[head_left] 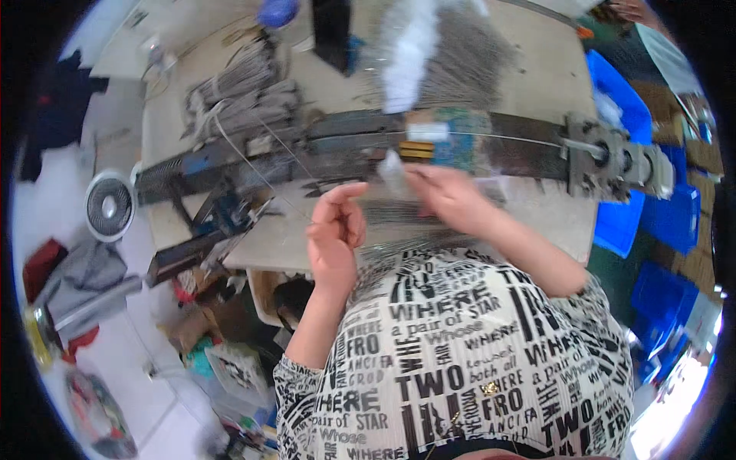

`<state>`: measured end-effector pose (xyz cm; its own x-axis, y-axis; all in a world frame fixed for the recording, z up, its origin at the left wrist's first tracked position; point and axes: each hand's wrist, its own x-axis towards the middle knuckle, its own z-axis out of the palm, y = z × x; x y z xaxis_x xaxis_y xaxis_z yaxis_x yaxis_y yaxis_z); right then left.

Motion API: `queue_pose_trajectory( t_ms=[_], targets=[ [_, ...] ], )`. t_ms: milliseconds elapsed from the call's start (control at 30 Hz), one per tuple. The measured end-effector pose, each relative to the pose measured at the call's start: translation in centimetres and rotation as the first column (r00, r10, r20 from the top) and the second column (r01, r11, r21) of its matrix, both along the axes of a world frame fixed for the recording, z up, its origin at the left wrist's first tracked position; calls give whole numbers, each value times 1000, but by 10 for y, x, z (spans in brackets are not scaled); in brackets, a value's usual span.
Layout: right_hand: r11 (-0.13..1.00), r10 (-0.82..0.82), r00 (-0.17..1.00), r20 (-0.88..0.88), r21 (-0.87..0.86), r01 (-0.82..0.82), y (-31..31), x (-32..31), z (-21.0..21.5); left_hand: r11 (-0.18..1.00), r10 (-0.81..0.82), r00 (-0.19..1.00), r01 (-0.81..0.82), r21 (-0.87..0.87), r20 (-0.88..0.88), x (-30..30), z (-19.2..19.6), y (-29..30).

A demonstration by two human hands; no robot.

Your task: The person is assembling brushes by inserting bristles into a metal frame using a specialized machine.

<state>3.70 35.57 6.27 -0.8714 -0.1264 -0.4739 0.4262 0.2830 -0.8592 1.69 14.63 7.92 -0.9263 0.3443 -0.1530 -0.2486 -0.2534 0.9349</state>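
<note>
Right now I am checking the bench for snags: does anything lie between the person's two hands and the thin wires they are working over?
Nothing visible does. The left hand and right hand are right over the thin wires at the table's near edge. The long metal bar lies beyond them.

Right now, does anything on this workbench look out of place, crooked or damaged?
Nothing looks damaged or spilled. One thin wire strays diagonally from the grey wire bundles across the long metal rail, loose from the rest. The left hand and right hand work at fine strands; motion blur hides detail.
</note>
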Motion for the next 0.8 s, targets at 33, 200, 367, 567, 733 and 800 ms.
queue_pose_trajectory(
  t_ms=[33,200,367,567,733,800],
  targets=[
    [996,-66,990,-126,50,73,-13,5,-21,999,-41,999,41,17,4,1,2,6],
    [872,290,882,-372,482,-83,38,4,27,953,-32,991,-9,-302,-131,-12,9,4],
    [214,621,747,-237,968,129,109,19,73,938,-105,972,27,-345,-210,-17,13,13],
    [477,480,825,-299,878,41,121,3,82,978,34,995,-53,-201,-96,-12,17,9],
    [386,409,891,-197,922,27,159,-41,38,936,-30,993,-11,-351,-111,-19,26,1],
    [584,413,786,-459,796,158,157,-36,48,892,-121,979,35,-450,-163,-26,35,10]
  ],
)
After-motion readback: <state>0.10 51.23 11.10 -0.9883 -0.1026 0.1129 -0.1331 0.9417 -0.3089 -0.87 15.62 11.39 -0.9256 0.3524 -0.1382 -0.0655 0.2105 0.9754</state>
